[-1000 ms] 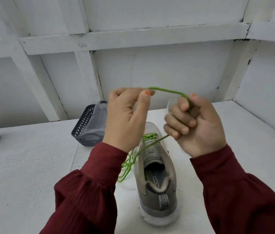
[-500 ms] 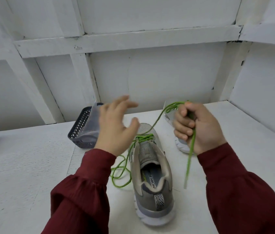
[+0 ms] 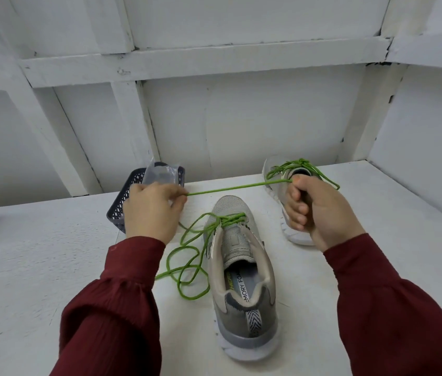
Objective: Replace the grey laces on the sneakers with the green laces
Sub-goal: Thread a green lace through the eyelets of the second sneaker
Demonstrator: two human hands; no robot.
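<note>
- Holding a stretch of green lace (image 3: 230, 188) taut between my two hands, above the counter (image 3: 37, 267) and just beyond the toe of the near sneaker (image 3: 244, 267).
- My left hand (image 3: 152, 210) pinches one end of that stretch between thumb and fingertips, with the back of the hand towards me.
- My right hand (image 3: 320, 210) is curled into a fist round the other end, thumb on top where the lace goes in.
- The near sneaker stands in the middle of the counter between my arms, heel towards me and toe pointing far.
- Green lace is threaded across its eyelets nearest the toe, and more of it lies in loose loops on the counter just left of the shoe.
- I cannot tell whether the taut stretch joins those loops.
- The far sneaker (image 3: 276, 183) sits far right, partly hidden behind my right hand, with green lace bunched on top of it.
- A dark basket (image 3: 122, 204) stands far left of the shoes, close to the white wall (image 3: 268, 118), just behind my left hand, with a clear plastic bag (image 3: 162, 173) in it.
- Dark red sleeves (image 3: 111, 308) cover both my forearms.
</note>
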